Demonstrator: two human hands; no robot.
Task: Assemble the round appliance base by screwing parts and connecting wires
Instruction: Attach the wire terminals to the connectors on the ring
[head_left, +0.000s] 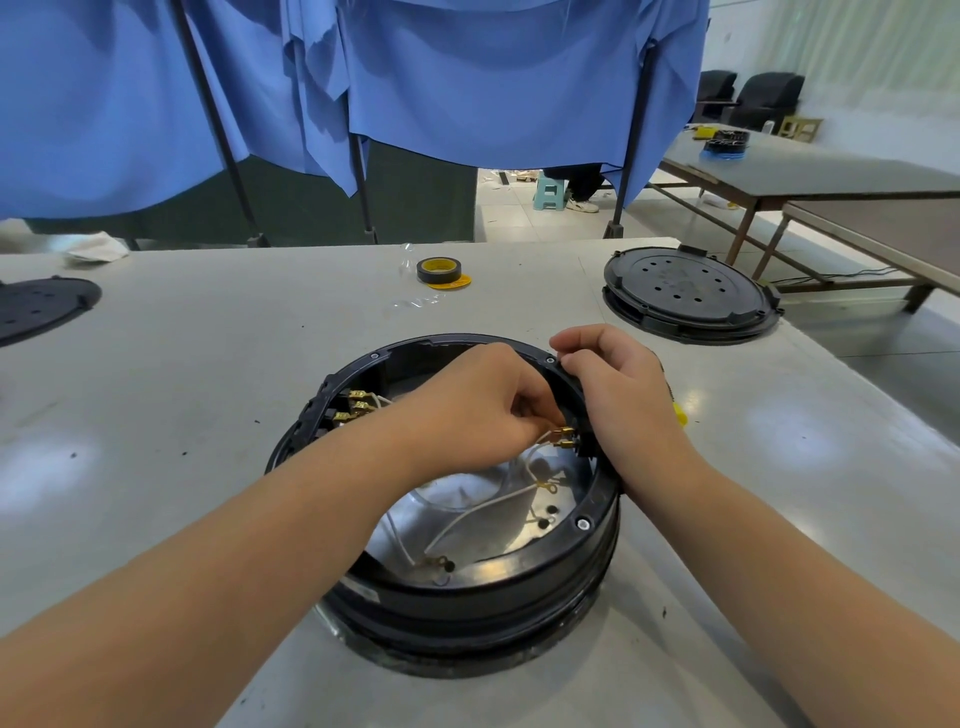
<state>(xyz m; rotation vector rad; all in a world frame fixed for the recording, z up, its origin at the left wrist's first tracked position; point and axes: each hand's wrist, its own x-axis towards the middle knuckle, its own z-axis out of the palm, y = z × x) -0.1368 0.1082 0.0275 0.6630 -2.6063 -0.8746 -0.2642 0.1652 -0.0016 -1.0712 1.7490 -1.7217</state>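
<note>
Reaching into the round base (467, 587), left hand (467, 410) pinching a brass terminal (563, 432).

The round black plastic appliance base (467, 587) is set near the table's (208, 364) front edge; a black perforated round cover (685, 291) is placed at the back right corner.

round black base (467, 587) | upright on table, open top | white wires (483, 512) loose inside

Head view, down, seemingly close
</note>
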